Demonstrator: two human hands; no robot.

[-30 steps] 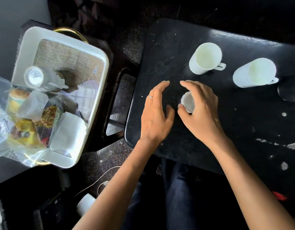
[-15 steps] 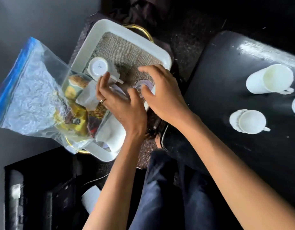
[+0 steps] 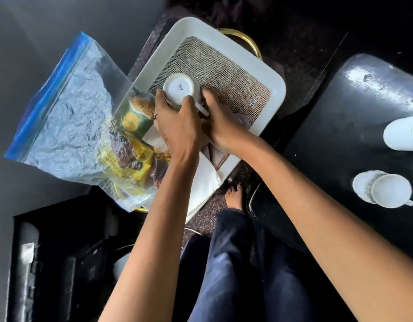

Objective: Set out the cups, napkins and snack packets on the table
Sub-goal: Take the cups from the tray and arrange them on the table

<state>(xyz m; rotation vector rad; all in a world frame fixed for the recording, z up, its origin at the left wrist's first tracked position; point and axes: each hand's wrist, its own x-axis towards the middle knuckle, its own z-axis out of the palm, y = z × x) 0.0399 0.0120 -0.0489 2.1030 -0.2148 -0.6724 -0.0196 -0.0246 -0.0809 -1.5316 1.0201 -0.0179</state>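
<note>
An upturned white teacup (image 3: 179, 89) is gripped around its wall by the left hand (image 3: 177, 129), base facing up, above the white tray (image 3: 276, 89) with its woven liner. The right hand (image 3: 220, 126) is pressed down just beside the cup's handle; whether anything is pinched under it cannot be told, since its fingers are hidden. The cup is judged to be glazed ceramic: stiff, breakable, somewhat slick and light enough for one hand, so it is best taken around the body or by the handle and set down gently. A clear zip bag (image 3: 68, 117) holding snack packets (image 3: 135, 112) is slumped against the tray's left side; it is expected to be soft, crinkly and shifting, better lifted from beneath than by one corner. White napkins (image 3: 204, 182) are lying at the tray's near end, limp and easily dragged. On the glossy black table (image 3: 354, 112) to the right, one cup on a saucer (image 3: 384, 189) is already placed, with a white mug (image 3: 401, 133) just beyond it. The room is dim, the floor dark and speckled, and dark trousers and a bare foot are seen below.
</note>
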